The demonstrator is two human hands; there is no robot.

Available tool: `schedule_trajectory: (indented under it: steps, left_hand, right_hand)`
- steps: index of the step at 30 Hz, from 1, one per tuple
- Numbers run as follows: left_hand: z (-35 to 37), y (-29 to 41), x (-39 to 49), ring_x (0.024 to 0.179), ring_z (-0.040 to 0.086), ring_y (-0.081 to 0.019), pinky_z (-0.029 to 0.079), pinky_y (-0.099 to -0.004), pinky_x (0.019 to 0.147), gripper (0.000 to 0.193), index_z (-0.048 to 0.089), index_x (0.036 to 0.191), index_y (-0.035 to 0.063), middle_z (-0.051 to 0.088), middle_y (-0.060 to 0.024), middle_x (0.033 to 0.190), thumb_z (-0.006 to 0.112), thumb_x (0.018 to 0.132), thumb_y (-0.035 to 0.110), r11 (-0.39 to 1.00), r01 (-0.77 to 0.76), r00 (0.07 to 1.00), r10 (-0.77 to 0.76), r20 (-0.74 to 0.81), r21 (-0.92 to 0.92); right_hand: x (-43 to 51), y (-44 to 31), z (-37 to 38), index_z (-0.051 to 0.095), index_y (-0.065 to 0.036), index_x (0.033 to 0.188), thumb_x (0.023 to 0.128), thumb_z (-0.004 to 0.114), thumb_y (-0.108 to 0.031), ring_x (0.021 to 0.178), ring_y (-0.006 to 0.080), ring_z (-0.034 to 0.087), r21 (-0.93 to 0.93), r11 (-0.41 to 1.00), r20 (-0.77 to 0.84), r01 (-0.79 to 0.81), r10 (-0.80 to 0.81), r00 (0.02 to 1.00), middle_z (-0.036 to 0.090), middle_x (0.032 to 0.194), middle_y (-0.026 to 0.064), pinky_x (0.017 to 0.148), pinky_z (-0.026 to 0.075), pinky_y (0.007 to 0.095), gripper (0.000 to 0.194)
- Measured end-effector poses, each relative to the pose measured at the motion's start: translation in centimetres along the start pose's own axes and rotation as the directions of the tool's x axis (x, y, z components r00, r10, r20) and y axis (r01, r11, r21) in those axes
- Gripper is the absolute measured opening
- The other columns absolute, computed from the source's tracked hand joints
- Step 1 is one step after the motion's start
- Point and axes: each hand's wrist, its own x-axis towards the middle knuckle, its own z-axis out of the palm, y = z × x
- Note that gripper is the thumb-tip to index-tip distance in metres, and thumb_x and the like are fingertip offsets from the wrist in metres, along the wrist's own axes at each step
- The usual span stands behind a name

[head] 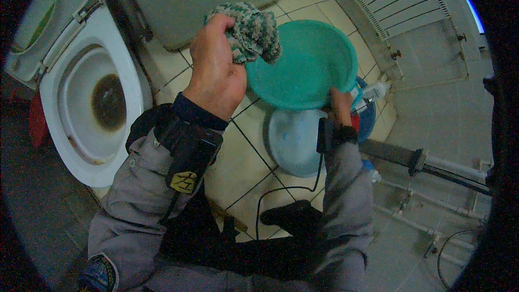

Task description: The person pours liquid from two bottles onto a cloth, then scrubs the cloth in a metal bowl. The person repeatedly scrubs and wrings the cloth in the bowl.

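My left hand (219,63) grips a crumpled green-and-white cloth (253,32), raised at the upper middle of the view. Just right of it, my right hand (341,105) holds the near right rim of a round green plastic basin (304,65), its fingers partly hidden. The basin is tilted, with its inside facing me. Below it a pale blue-white basin (294,142) rests on the tiled floor, partly covered by the green basin and my right forearm.
A toilet bowl (138,101) with raised seat and dark staining inside stands at left. Bottles, one a white bottle (377,90), stand in a blue container (368,123) behind my right hand. A radiator (399,2) and pipes (438,211) line the right wall. A thin cable hangs from my right wrist.
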Motion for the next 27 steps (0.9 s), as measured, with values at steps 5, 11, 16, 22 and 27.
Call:
schedule_trajectory:
  steps: [5,11,16,22,27]
  left_hand:
    - [0.3,-0.3,-0.4,0.082,0.069,-0.0177,0.055,-0.0331,0.073,0.013,0.066,0.096,0.0064,0.069,-0.0038,0.091,0.058,0.090,0.015,1.000,0.013,0.999,-0.013,0.037,-0.006]
    - [0.3,0.3,-0.4,0.082,0.068,-0.0187,0.056,-0.0333,0.074,0.012,0.065,0.096,0.0067,0.069,-0.0040,0.092,0.059,0.090,0.015,0.997,0.066,0.997,-0.064,0.041,-0.036]
    - [0.4,0.2,-0.4,0.083,0.067,-0.0184,0.055,-0.0334,0.074,0.011,0.063,0.096,0.0063,0.067,-0.0044,0.092,0.059,0.090,0.015,0.999,0.027,1.000,-0.027,0.009,-0.044]
    - [0.0,0.0,0.1,0.082,0.065,-0.0179,0.054,-0.0339,0.075,0.011,0.062,0.094,0.0064,0.065,-0.0038,0.093,0.059,0.089,0.016,0.999,0.020,0.999,-0.019,0.031,-0.040]
    - [-0.1,-0.1,0.1,0.083,0.064,-0.0173,0.053,-0.0338,0.075,0.011,0.063,0.094,0.0072,0.065,-0.0033,0.092,0.059,0.090,0.017,1.000,0.028,0.999,-0.028,0.031,-0.014]
  right_hand:
    - [1.0,-0.5,0.1,0.058,0.005,0.115,0.086,0.064,-0.018,0.080,0.0313,0.068,0.045,0.991,-0.030,-0.127,0.128,0.991,0.065,0.100,0.0156,0.060,0.060,0.0482,0.037]
    - [1.6,-2.7,0.6,0.063,0.003,0.103,0.080,0.072,-0.027,0.082,0.0351,0.065,-0.196,0.979,-0.021,-0.055,0.052,0.998,0.069,0.100,0.0210,0.071,0.051,0.0457,0.039]
    - [1.6,-4.6,0.6,0.060,0.004,0.109,0.078,0.073,-0.031,0.090,0.0390,0.068,-0.167,0.971,-0.109,-0.172,0.155,0.982,0.070,0.103,0.0229,0.078,0.053,0.0464,0.048]
    - [2.9,-5.3,1.1,0.060,0.003,0.113,0.078,0.072,-0.031,0.094,0.0418,0.068,-0.193,0.976,-0.121,-0.103,0.081,0.989,0.071,0.105,0.0237,0.082,0.053,0.0495,0.050]
    - [3.4,-5.7,1.3,0.059,0.001,0.115,0.080,0.070,-0.034,0.095,0.0417,0.068,-0.354,0.931,-0.162,-0.089,0.032,0.986,0.070,0.105,0.0231,0.084,0.053,0.0508,0.050]
